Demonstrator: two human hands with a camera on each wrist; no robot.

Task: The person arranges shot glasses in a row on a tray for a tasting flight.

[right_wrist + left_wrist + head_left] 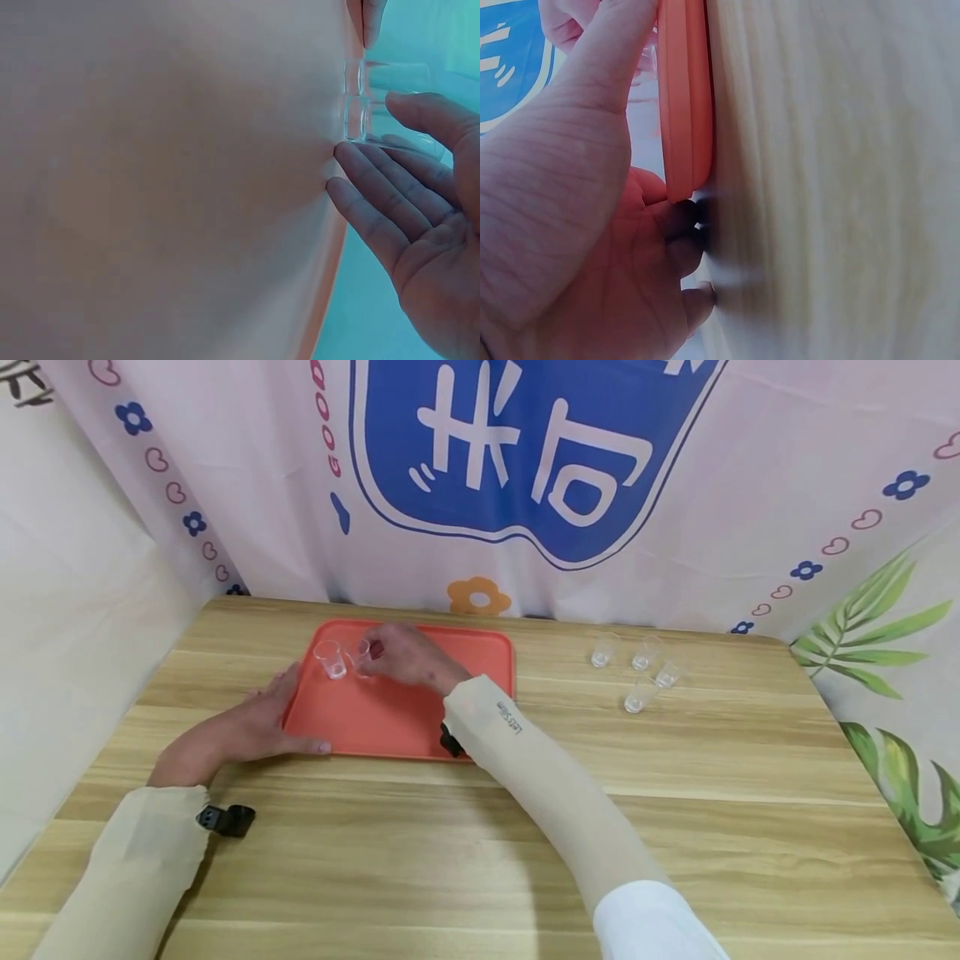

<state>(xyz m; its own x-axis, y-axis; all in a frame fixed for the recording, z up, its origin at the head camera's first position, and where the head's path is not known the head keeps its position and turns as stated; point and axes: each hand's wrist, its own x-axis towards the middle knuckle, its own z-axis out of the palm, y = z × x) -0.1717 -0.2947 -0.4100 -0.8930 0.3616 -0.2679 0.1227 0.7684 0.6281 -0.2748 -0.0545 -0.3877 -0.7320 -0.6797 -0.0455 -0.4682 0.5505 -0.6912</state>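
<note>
A red-orange rectangular tray lies on the wooden table, and two small clear shot glasses stand side by side near its far left corner. My right hand holds the right-hand shot glass between thumb and fingers. The left shot glass stands right beside it; in the right wrist view their bases sit close together on the tray. At the tray's near left corner my left hand grips the edge, thumb along the front rim and fingers bent at the side.
Several more clear shot glasses stand loosely grouped on the table right of the tray, among them a front one and a left one. A printed curtain hangs along the table's back edge. Bare wood shows in front of the tray.
</note>
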